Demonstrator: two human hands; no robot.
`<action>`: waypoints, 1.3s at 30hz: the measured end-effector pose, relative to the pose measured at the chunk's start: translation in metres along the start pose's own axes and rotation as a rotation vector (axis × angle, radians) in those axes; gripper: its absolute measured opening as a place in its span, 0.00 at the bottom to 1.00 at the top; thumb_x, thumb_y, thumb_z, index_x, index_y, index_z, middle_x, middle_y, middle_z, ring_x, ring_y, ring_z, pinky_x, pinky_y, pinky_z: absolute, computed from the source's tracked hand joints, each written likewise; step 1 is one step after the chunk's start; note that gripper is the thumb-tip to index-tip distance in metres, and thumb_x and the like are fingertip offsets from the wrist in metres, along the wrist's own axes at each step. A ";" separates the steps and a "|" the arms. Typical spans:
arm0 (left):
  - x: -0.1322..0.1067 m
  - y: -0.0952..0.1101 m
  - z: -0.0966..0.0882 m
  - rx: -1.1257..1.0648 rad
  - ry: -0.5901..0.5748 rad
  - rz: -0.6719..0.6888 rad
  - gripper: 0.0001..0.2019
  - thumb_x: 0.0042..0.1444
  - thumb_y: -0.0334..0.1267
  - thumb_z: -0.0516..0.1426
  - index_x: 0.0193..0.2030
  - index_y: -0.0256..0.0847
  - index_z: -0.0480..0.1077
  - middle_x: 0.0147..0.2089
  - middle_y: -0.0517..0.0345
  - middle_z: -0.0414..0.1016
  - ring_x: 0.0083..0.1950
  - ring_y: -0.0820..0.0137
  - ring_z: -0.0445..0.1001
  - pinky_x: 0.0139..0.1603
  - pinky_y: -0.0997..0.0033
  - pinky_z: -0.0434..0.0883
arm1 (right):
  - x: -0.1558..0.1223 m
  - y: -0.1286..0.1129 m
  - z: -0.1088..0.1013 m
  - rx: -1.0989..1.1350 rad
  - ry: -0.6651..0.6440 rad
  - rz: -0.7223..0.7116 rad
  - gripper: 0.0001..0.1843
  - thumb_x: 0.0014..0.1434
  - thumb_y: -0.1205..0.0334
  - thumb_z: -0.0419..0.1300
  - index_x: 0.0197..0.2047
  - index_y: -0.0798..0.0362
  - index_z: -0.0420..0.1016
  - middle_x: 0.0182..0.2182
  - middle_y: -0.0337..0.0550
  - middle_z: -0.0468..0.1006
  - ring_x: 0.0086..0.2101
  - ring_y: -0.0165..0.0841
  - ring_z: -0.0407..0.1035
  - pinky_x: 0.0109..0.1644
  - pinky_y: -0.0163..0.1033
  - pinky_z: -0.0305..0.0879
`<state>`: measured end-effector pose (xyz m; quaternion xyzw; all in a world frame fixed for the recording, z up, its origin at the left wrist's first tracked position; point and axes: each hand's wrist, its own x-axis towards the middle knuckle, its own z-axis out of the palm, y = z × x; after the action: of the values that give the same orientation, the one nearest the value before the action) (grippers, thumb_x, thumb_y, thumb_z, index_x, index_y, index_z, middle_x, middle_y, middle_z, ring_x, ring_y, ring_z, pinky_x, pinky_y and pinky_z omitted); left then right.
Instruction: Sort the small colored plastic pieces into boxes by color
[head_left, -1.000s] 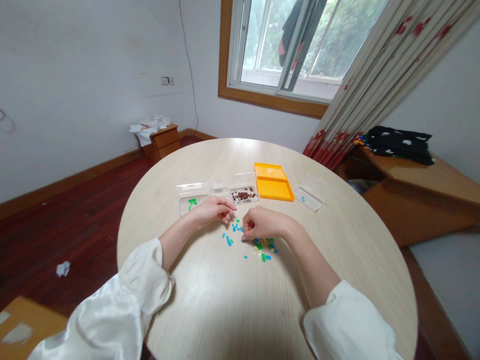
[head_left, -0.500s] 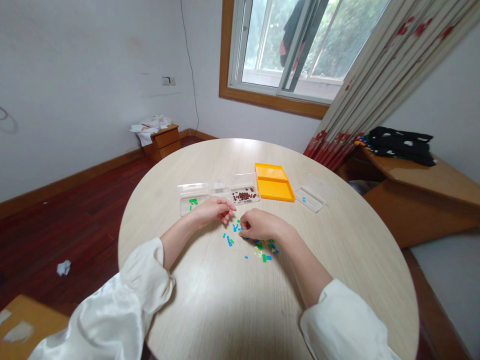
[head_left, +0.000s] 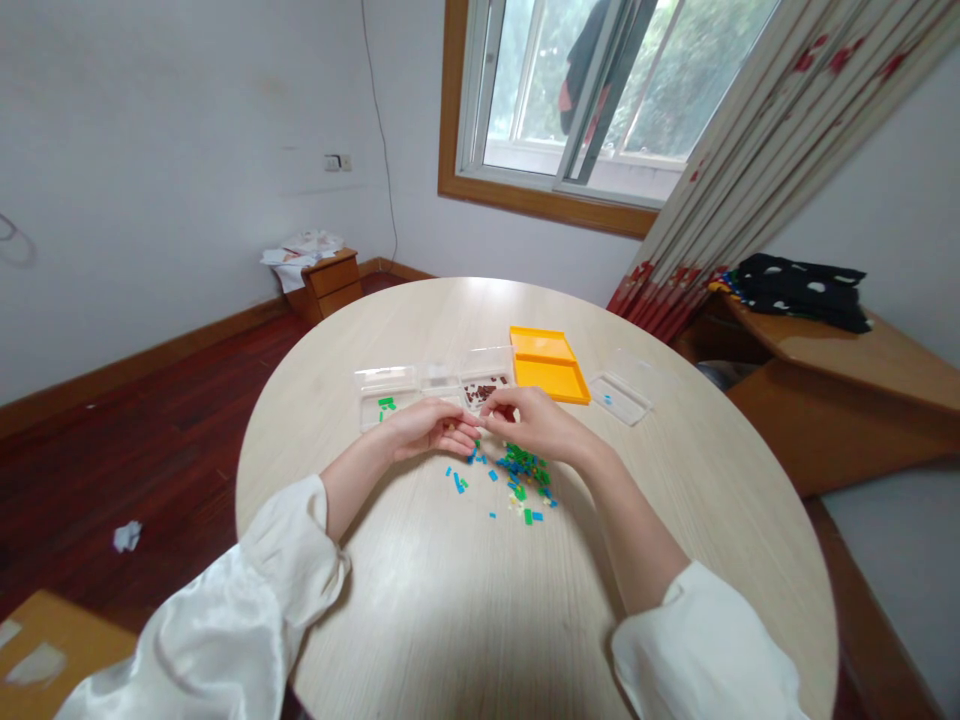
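My left hand (head_left: 429,430) is held over the table, palm turned inward and up, with its fingers stretched out and slightly apart; whether anything small lies in the palm is hidden. Thumb and index finger of my right hand (head_left: 531,420) are pinched together at the left fingertips, and what is between them is too small to make out. Below the right hand lies a heap of small green, blue and cream building bricks (head_left: 527,468). A few loose blue bricks (head_left: 458,483) are scattered to its left.
Behind my hands stand a clear case with green bricks (head_left: 367,410), a clear case with brown pieces (head_left: 487,362) and an open yellow case (head_left: 551,378). Another clear case (head_left: 628,410) sits to the right. All rest on the round wooden table (head_left: 420,590).
My right hand has lifted off the brick heap and moved away from me to my left fingertips, uncovering more of the heap. My left fingers have straightened.
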<state>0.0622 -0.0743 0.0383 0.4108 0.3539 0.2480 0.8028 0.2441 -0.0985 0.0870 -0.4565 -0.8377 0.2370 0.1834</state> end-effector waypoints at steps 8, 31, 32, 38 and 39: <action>-0.001 -0.001 -0.003 -0.028 0.002 0.027 0.08 0.57 0.29 0.51 0.36 0.27 0.70 0.33 0.44 0.75 0.29 0.72 0.75 0.37 0.71 0.73 | -0.003 0.015 -0.004 -0.189 -0.089 0.160 0.07 0.52 0.68 0.56 0.28 0.57 0.76 0.25 0.42 0.76 0.25 0.27 0.65 0.28 0.31 0.53; 0.005 -0.004 -0.007 -0.081 0.002 -0.013 0.09 0.56 0.29 0.51 0.38 0.26 0.70 0.34 0.42 0.76 0.34 0.69 0.76 0.42 0.69 0.74 | 0.000 0.028 0.009 -0.230 -0.090 0.164 0.09 0.49 0.72 0.53 0.27 0.58 0.75 0.23 0.42 0.76 0.25 0.26 0.65 0.27 0.29 0.52; 0.005 -0.004 -0.006 -0.083 0.012 -0.026 0.09 0.56 0.29 0.51 0.38 0.26 0.70 0.34 0.42 0.76 0.34 0.69 0.77 0.42 0.69 0.74 | 0.000 0.027 0.008 -0.213 -0.069 0.151 0.09 0.49 0.72 0.53 0.26 0.58 0.74 0.23 0.41 0.76 0.25 0.26 0.65 0.27 0.29 0.52; 0.004 -0.002 -0.004 -0.090 0.048 -0.043 0.09 0.56 0.29 0.51 0.38 0.27 0.70 0.34 0.42 0.77 0.33 0.69 0.77 0.40 0.70 0.73 | 0.001 0.028 0.011 -0.237 -0.092 0.174 0.06 0.47 0.70 0.57 0.26 0.57 0.75 0.22 0.40 0.75 0.24 0.26 0.64 0.27 0.30 0.51; 0.004 -0.002 -0.004 -0.090 0.054 -0.045 0.09 0.55 0.29 0.51 0.38 0.27 0.70 0.34 0.43 0.77 0.33 0.69 0.77 0.40 0.70 0.73 | 0.000 0.030 0.012 -0.248 -0.118 0.187 0.05 0.47 0.69 0.58 0.26 0.57 0.76 0.22 0.40 0.75 0.24 0.26 0.64 0.27 0.30 0.51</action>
<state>0.0619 -0.0709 0.0334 0.3595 0.3733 0.2565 0.8159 0.2576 -0.0870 0.0599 -0.5368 -0.8238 0.1741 0.0533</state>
